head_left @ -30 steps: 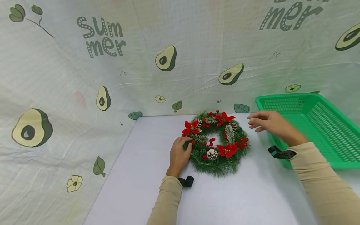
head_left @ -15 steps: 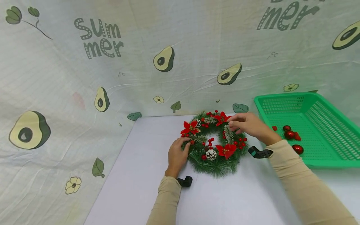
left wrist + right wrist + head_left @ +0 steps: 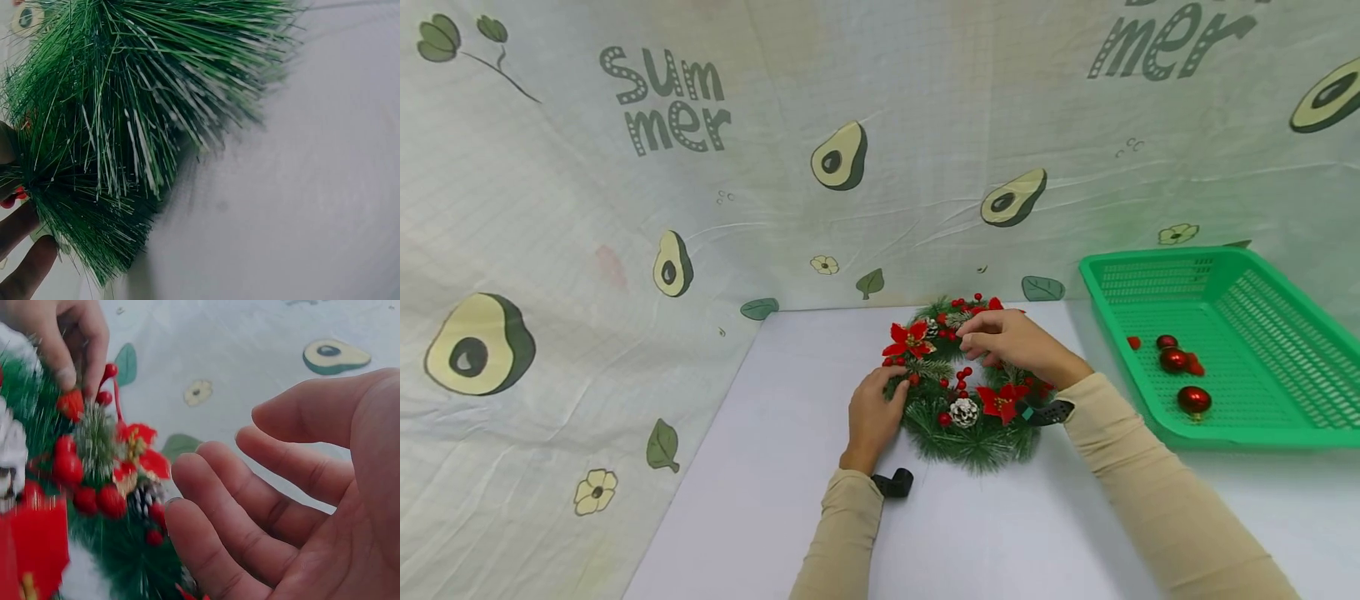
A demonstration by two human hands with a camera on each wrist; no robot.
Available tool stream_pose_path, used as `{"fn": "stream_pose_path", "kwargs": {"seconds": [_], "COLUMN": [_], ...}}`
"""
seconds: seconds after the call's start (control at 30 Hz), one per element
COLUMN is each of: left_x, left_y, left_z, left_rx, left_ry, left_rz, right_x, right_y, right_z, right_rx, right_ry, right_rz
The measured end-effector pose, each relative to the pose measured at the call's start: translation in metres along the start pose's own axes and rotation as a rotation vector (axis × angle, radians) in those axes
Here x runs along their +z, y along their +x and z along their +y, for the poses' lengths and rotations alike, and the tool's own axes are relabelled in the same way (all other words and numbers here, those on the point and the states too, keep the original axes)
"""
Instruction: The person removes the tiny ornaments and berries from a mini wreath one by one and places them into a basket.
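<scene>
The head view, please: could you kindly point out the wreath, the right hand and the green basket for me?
wreath (image 3: 976, 443): head view, on its near green needles.
right hand (image 3: 1018, 343): head view, on its back.
green basket (image 3: 1270, 438): head view, on its near rim.

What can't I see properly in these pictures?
Head view: right hand hides part of the wreath's farthest poinsettia.
Head view: right edge cuts off part of green basket.
Left wrist view: left edge cuts off most of left hand.
Right wrist view: nearest poinsettia is blurred, cut by left edge.
</scene>
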State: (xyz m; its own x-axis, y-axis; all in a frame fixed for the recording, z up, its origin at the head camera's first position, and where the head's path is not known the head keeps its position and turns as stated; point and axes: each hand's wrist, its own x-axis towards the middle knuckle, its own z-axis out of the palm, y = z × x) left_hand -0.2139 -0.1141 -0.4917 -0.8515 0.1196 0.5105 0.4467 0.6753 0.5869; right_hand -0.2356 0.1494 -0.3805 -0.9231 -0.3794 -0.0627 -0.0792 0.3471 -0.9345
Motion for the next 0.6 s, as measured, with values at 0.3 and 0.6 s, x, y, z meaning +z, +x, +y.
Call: {"fn": "stream_pose_path", "kwargs": {"seconds": [0.3, 0.6], "left_x": [0.004, 0.000], "left_y": [-0.006, 0.001], "left_z": [-0.001, -0.002], "left_rx": [-0.011, 0.001], "left_ry": [0.001, -0.004], "left_rz": [-0.003, 0.021], "right_x": [0.024, 0.036], "right_y": [0.013, 0.028], "right_z": [-0.004, -0.009], "right_rx": [-0.028, -0.022], "right_ry": [0.006, 0.007], "right_rz": [-0.087, -0.113]}}
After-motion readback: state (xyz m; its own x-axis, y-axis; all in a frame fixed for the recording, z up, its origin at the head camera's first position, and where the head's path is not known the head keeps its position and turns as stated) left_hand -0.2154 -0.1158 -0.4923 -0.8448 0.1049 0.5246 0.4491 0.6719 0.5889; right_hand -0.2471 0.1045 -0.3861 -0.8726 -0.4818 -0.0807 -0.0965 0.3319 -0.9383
